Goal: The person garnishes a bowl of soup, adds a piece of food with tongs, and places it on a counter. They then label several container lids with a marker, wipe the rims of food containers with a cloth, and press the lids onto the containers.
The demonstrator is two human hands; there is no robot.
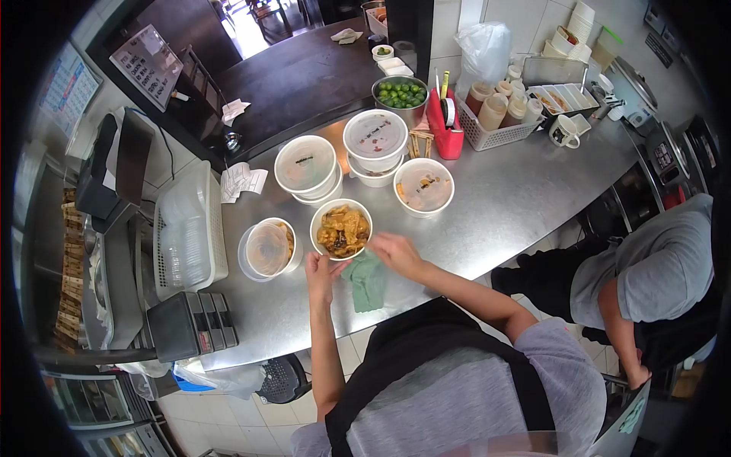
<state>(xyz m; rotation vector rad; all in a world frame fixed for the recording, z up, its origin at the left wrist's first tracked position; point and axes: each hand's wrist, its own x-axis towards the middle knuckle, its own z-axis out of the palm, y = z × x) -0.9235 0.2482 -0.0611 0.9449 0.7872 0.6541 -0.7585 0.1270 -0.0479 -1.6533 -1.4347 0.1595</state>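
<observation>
An open white bowl [317, 237] filled with brownish-yellow food [343, 228] is in front of me on the steel counter. My left hand [323, 276] grips its near left side, thumb up by the rim and fingers underneath. At the bowl's right rim, my right hand [397, 254] is closed with the fingertips together; what they hold, if anything, I cannot make out. A green cloth [367, 286] lies just below the bowl, between both hands. To the left, a tub [292, 259] of food has a clear lid [263, 248] resting askew on it.
Lidded tubs [304, 164], some stacked, stand behind the bowl, with another lidded tub [423, 187] to the right. Further back are a pot of green limes [402, 94], a red holder [445, 128] and a sauce-bottle basket [495, 135]. A lid basket [190, 228] sits left. Another person [647, 266] stands right.
</observation>
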